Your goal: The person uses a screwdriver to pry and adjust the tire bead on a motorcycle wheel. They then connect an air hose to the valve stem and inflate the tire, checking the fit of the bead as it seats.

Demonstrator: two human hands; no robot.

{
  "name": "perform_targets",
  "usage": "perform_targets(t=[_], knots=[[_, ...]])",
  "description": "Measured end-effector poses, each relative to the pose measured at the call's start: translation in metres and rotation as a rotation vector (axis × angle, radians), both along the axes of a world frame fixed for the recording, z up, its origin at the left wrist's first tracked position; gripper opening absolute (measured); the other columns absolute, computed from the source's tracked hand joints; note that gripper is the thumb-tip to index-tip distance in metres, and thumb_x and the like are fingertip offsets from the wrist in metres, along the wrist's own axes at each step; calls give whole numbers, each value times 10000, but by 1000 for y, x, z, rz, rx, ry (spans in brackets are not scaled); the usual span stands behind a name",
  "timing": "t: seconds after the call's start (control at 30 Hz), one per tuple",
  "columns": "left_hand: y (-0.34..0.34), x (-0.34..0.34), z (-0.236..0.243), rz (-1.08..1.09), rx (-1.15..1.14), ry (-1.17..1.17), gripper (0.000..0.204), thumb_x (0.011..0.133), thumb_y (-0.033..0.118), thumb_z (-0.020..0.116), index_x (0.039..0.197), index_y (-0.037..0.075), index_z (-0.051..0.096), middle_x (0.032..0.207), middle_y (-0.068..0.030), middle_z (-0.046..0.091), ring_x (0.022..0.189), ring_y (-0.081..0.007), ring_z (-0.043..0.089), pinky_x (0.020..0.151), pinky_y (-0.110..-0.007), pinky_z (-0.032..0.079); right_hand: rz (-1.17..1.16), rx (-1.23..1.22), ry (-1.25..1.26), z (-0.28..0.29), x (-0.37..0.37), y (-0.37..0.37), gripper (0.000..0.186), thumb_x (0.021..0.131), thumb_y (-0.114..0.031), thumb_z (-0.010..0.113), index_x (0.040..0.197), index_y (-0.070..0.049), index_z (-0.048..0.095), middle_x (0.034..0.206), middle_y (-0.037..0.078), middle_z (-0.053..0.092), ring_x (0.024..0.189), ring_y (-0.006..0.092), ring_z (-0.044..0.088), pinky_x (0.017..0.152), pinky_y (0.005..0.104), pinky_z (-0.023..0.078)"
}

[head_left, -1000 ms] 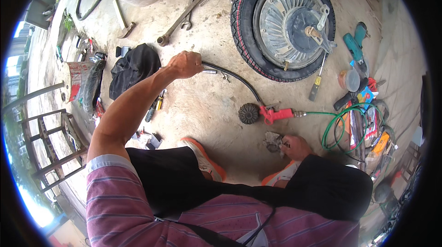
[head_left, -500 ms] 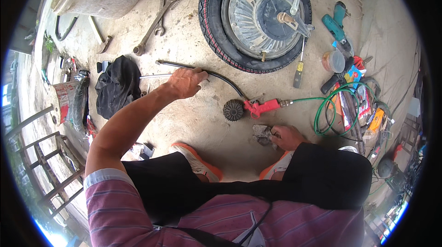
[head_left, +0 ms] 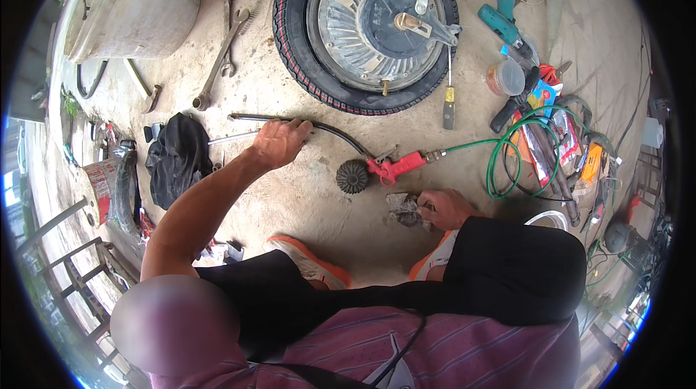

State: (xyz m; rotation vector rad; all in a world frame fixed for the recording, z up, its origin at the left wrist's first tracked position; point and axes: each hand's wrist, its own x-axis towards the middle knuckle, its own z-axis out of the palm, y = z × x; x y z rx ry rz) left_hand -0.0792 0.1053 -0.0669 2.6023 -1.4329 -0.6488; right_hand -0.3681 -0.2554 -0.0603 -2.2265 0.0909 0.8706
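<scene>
Left hand (head_left: pixel 281 144) on the black hose (head_left: pixel 335 129), right hand (head_left: pixel 444 209) at a crumpled grey rag (head_left: pixel 404 209)

The left hand lay palm down over the middle of the black hose, its fingers bent and close together; whether they gripped it could not be told. The hose lay on the concrete floor (head_left: pixel 290 204), one end sticking out past the hand to the left, the other joined to a red air gun (head_left: pixel 399 167). A round, ribbed black piece (head_left: pixel 353 176) sat at the gun's left end. From its right end a green hose (head_left: pixel 464 146) ran off into loose coils.

The right hand was low by the right shoe (head_left: pixel 436 258), fingers curled in at the edge of the rag. The view did not show whether they pinched it.

Beyond the hoses, a wheel (head_left: pixel 373 26) with a metal hub lay flat on its side. A screwdriver (head_left: pixel 449 108) pointed toward it, near a teal drill (head_left: pixel 500 23) and a round tub (head_left: pixel 507 79). To the left, two wrenches (head_left: pixel 220 61) lay crossed, a hammer (head_left: pixel 151 99) was near the bucket (head_left: pixel 148 12), and a shiny rod (head_left: pixel 232 137) lay between a black cloth (head_left: pixel 179 160) and the left hand.
</scene>
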Motion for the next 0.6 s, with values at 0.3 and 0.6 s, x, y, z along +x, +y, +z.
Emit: perform_targets(t=[0.3, 0.6], knots=[[2, 2, -26, -116, -83, -59, 314, 995, 167, 549, 1270, 75, 671, 1107, -168, 727, 986, -381, 741, 817, -521, 588, -92, 52, -118, -24, -14, -10, 248, 881, -273, 740, 1003, -58, 748, 975, 222, 762, 951, 451, 738, 843, 507, 590], [0, -5, -30, -79, -9, -64, 385, 1016, 257, 522, 1346, 123, 671, 1161, -155, 723, 1093, -354, 711, 934, -492, 545, -103, -7, -116, 18, 26, -10, 242, 897, -232, 749, 1028, -29, 732, 977, 241, 756, 946, 465, 733, 820, 500, 587]])
